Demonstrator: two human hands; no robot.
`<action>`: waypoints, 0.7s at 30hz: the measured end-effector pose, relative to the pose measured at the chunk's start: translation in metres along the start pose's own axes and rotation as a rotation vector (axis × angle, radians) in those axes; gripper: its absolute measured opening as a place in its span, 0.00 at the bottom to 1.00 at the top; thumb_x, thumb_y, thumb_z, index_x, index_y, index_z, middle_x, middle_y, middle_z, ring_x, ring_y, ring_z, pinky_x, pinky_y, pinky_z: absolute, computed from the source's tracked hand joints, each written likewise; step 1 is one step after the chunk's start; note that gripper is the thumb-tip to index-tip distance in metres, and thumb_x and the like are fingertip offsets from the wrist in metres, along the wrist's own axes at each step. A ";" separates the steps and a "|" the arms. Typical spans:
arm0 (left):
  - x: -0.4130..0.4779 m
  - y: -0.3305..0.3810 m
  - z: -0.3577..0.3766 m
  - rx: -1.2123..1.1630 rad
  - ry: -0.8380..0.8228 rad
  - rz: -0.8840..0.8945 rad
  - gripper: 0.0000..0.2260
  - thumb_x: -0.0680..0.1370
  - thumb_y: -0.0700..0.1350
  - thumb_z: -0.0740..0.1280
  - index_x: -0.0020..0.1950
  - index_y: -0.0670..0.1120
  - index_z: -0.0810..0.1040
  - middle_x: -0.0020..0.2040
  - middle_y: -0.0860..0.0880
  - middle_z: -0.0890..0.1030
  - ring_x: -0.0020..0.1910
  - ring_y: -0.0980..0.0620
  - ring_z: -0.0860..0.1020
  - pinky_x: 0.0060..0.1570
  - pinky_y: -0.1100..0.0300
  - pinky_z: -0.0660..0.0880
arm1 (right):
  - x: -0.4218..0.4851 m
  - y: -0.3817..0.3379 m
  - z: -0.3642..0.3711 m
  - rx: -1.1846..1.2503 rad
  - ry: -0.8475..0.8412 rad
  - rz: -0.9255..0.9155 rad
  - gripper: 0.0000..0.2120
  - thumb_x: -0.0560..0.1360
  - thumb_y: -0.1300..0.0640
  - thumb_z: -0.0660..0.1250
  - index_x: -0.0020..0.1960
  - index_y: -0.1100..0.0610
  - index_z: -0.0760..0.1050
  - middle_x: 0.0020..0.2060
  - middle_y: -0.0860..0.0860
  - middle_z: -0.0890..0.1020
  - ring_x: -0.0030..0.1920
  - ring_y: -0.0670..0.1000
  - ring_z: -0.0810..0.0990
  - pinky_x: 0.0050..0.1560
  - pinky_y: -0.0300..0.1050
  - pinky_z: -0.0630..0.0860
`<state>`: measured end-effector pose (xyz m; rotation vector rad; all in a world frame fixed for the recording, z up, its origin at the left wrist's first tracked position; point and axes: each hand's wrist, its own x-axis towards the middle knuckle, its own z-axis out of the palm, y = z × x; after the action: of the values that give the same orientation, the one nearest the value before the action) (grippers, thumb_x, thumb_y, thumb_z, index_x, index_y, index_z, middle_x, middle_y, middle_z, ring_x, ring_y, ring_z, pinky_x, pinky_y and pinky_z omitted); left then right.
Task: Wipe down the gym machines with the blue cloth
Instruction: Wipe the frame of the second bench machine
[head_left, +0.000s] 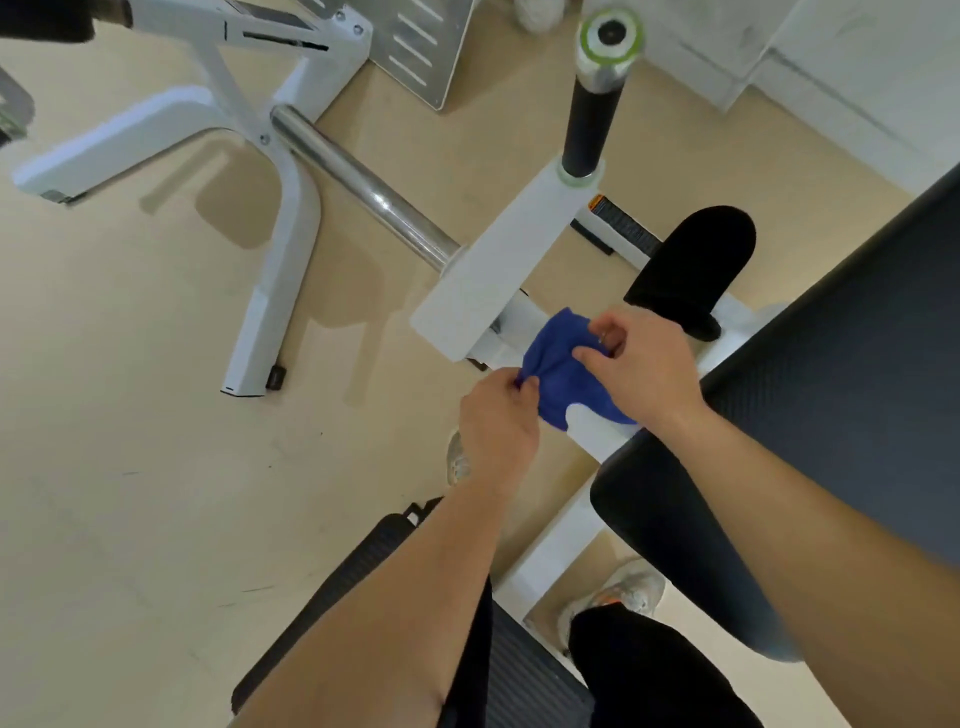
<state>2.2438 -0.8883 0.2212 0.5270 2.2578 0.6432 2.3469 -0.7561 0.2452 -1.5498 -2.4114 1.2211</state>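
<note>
Cloth draped over the frame
Left hand (496, 415) and right hand (636, 364) each pinch the cloth (563, 371), stretching it across the bar (597, 434) to wipe.

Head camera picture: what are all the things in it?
blue cloth: one, blue, draped over the frame
white frame: one, white, centre, legs spreading left
chrome bar: one, silver, up-left of the frame
handle: one, black, green-ringed end, top centre
roller pad: one, black, right of centre
seat pad: one, dark grey, right
slotted plate: one, silver, top
floor: one, beige, left
shoes: two, pale grey, below the hands
left hand: one, pinches the cloth's left edge
right hand: one, pinches the cloth's top
</note>
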 end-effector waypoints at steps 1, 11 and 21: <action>0.008 -0.002 0.013 -0.067 0.028 -0.059 0.13 0.80 0.48 0.63 0.35 0.50 0.72 0.33 0.51 0.78 0.31 0.51 0.73 0.33 0.56 0.68 | 0.011 0.006 0.010 -0.016 -0.011 -0.015 0.06 0.74 0.53 0.72 0.49 0.49 0.76 0.39 0.46 0.78 0.42 0.50 0.77 0.44 0.47 0.74; 0.048 -0.004 0.097 -0.622 0.027 -0.220 0.20 0.82 0.57 0.54 0.63 0.46 0.76 0.54 0.46 0.82 0.50 0.48 0.81 0.50 0.54 0.77 | 0.063 0.053 0.074 0.084 -0.258 0.074 0.22 0.84 0.46 0.51 0.75 0.53 0.65 0.63 0.54 0.78 0.56 0.55 0.78 0.53 0.49 0.72; 0.091 -0.027 0.117 -0.788 0.066 -0.146 0.21 0.84 0.58 0.53 0.55 0.45 0.78 0.49 0.43 0.84 0.49 0.43 0.82 0.52 0.47 0.78 | 0.101 0.055 0.101 0.005 -0.196 -0.037 0.24 0.85 0.45 0.44 0.55 0.58 0.74 0.54 0.58 0.80 0.51 0.57 0.76 0.50 0.48 0.68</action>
<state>2.2645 -0.8268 0.0853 -0.0503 1.8635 1.3824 2.2963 -0.7260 0.1040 -1.4394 -2.5371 1.4331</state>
